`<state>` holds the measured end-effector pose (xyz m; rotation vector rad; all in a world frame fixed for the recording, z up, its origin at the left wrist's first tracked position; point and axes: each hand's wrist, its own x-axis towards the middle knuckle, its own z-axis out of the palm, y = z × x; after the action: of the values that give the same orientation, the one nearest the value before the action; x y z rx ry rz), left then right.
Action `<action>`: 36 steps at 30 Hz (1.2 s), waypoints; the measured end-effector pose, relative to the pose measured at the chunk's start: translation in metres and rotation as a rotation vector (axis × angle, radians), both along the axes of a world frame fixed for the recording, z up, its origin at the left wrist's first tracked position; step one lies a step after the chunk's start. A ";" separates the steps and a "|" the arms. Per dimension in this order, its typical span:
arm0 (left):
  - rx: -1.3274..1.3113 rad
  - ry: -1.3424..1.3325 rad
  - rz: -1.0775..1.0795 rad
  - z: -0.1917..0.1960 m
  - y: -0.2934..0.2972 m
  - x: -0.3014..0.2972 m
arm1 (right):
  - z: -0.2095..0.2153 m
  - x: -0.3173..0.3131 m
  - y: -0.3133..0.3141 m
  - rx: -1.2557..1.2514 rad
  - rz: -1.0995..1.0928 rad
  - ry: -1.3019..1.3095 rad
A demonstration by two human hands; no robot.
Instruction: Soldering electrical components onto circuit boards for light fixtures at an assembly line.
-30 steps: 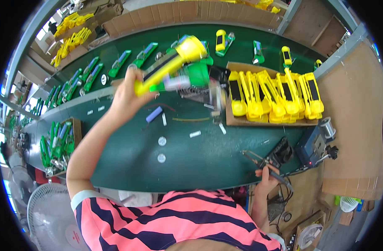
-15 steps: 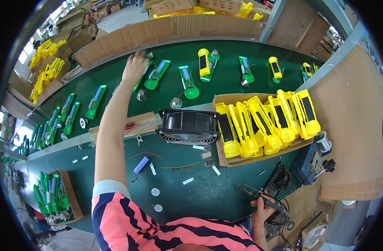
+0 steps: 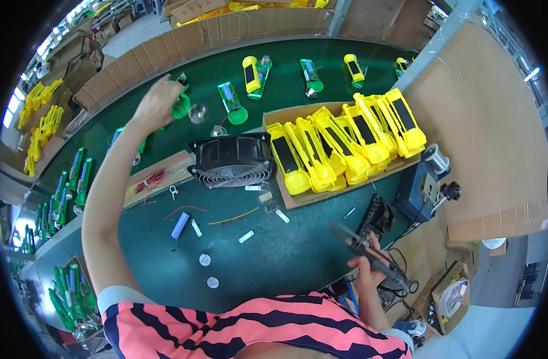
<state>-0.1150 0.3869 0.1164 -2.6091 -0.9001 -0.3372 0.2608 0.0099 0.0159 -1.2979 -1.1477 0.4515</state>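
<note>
My left hand (image 3: pixel 157 106) is over the far part of the green bench, its fingers closed on a green flashlight housing (image 3: pixel 181 107). A round clear lamp reflector (image 3: pixel 198 113) hangs beside that housing. At the near right my right hand (image 3: pixel 369 272) grips a dark-handled soldering iron (image 3: pixel 394 276), blurred by motion, with its tip toward the bench. Further along the far strip lie a green housing with a blue battery cell (image 3: pixel 231 102) and a yellow housing (image 3: pixel 250 75).
A carton (image 3: pixel 298 202) full of yellow housings stands right of a black fan (image 3: pixel 232 160). Further right is a blue soldering station (image 3: pixel 418 185) with a solder spool (image 3: pixel 435 158). A loose blue cell (image 3: pixel 180 225) lies mid-bench. Several green housings fill a box (image 3: pixel 76 287) at left.
The view has turned, so the bench sits further left and higher. My left hand has closed on a green housing and lifted it. The soldering iron has moved in my right hand.
</note>
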 end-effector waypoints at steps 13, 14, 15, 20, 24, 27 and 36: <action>-0.540 0.292 -0.026 -0.032 -0.353 0.095 | 0.008 0.029 0.166 0.062 -0.112 -0.876; -0.532 0.304 0.022 -0.052 -0.365 0.097 | 0.006 0.024 0.169 0.122 -0.183 -0.832; -0.548 0.271 0.100 -0.065 -0.373 0.097 | 0.009 0.021 0.170 0.076 -0.118 -0.615; -0.873 -0.402 0.308 -0.064 -0.376 0.087 | 0.021 0.022 0.131 0.211 -0.021 -0.233; -0.920 -0.599 0.272 -0.084 -0.380 0.098 | 0.011 0.005 0.055 0.207 0.024 -0.189; -0.849 -0.655 0.250 -0.092 -0.380 0.112 | 0.003 -0.024 0.006 0.000 0.020 -0.308; 0.043 -0.746 0.426 -0.071 -0.404 0.066 | -0.055 -0.042 -0.021 -0.131 0.449 -0.342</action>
<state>-0.0494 -0.0168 0.0454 -2.1573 -1.6121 -1.2231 0.2191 -0.0107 -0.0391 -1.2568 -1.7363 0.6569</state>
